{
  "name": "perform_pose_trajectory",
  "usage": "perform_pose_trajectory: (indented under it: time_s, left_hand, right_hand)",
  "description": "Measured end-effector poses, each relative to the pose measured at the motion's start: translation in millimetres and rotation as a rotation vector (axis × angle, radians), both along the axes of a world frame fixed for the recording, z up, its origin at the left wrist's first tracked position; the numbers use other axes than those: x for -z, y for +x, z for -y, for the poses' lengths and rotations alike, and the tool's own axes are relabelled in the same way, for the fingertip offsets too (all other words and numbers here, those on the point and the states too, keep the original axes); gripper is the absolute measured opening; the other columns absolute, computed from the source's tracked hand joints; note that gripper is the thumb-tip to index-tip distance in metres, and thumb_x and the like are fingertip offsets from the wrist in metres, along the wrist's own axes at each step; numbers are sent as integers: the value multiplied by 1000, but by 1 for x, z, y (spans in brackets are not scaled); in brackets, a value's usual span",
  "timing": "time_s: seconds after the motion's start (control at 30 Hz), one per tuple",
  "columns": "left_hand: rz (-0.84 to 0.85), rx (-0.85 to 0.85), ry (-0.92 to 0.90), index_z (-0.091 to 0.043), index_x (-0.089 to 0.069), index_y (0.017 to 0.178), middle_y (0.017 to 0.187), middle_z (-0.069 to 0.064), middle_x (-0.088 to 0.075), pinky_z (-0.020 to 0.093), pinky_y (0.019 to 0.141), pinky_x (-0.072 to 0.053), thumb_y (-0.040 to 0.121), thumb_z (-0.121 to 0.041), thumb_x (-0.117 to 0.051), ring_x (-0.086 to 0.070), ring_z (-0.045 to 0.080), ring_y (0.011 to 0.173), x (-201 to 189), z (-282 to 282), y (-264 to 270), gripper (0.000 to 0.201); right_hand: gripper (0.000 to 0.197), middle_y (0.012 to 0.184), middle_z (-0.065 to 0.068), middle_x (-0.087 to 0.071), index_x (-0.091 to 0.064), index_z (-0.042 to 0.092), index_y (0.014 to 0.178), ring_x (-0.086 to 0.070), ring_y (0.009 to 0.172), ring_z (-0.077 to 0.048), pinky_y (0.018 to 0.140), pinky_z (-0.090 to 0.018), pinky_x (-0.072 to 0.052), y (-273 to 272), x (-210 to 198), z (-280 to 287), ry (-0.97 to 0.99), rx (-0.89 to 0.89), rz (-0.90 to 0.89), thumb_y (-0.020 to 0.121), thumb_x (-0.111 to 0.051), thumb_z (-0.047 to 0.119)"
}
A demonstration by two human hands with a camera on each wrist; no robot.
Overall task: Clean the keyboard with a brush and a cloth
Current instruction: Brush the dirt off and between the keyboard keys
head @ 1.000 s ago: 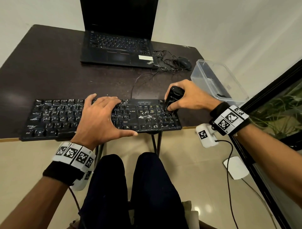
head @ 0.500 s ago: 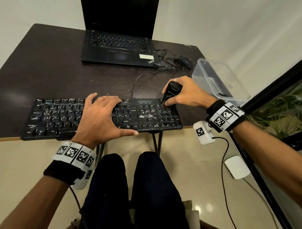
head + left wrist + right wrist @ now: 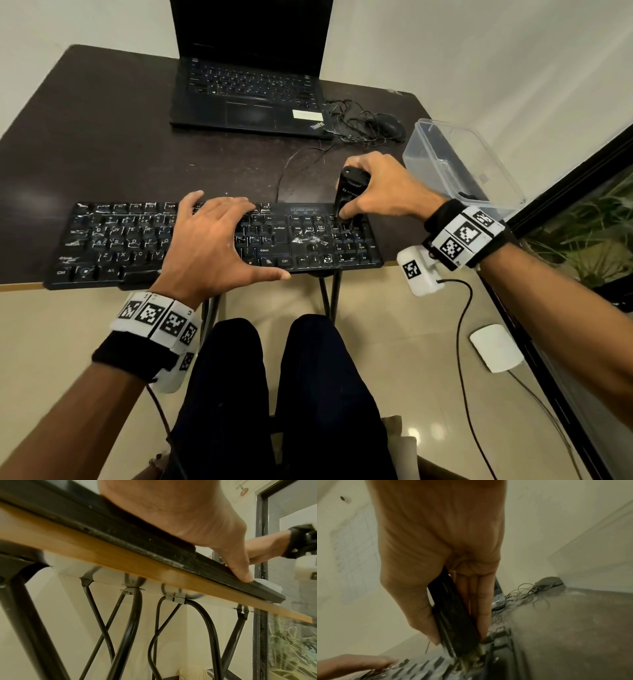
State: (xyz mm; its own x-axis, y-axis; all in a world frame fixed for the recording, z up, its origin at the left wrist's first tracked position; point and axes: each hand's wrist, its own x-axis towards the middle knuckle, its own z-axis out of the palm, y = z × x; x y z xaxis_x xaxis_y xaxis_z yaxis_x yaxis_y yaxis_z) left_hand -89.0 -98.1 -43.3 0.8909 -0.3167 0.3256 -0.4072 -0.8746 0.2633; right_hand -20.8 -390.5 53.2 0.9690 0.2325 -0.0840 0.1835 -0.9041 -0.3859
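A black keyboard (image 3: pixel 308 253) lies along the near edge of the dark table (image 3: pixel 102 154), with white dust on its keys. My left hand (image 3: pixel 212 240) lies flat across its middle, fingers spread and thumb (image 3: pixel 240 568) against the front edge. My right hand (image 3: pixel 380 192) grips a black brush (image 3: pixel 349 192) upright over the number pad at the keyboard's right end. In the right wrist view the brush (image 3: pixel 453 615) sits between thumb and fingers, and its bristles touch the keys of the keyboard (image 3: pixel 498 645). No cloth is in view.
An open black laptop (image 3: pixel 250 92) stands at the back of the table, with a mouse (image 3: pixel 387 128) and tangled cables to its right. A clear plastic container (image 3: pixel 459 164) sits at the table's right edge. Beyond it is a dark window frame (image 3: pixel 565 171).
My right hand has carried the brush from the number pad's lower keys up toward the keyboard's far right corner. The left hand has stayed flat on the keys.
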Motion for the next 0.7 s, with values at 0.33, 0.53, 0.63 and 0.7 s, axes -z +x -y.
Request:
perform_pose_trajectory:
  time_s: [0.33,0.53,0.63,0.7]
  left_hand:
    - [-2,-6,5,-16,-61,138,144,7,-65,54,127,-19,53,-108,-53,-59,26,136,-1,1,2,126]
    - [-7,-7,6,-16,-60,139,144,6,-65,55,127,-20,53,-109,-51,-59,26,136,-1,1,1,126]
    - [-12,-10,4,-16,-61,138,144,6,-65,56,127,-20,52,-109,-51,-59,25,136,-1,2,1,127]
    - [-6,-3,6,-15,-61,138,143,6,-65,56,127,-20,53,-109,-51,-59,25,135,-1,2,1,127]
  right_hand:
    - [38,87,-2,-78,-71,13,95,-76,82,-20,79,-45,-63,-4,-2,4,47,2,34,69,-98,19]
    - [38,88,-1,-78,-71,13,96,-76,82,-19,79,-45,-63,-7,1,5,87,-23,52,69,-98,19]
    - [36,89,3,-78,-73,14,98,-74,81,-14,76,-33,-62,-13,2,3,104,-97,-9,71,-97,16]
    - [37,88,4,-77,-73,14,98,-74,81,-14,75,-33,-61,-13,1,3,97,-99,-20,71,-98,16]
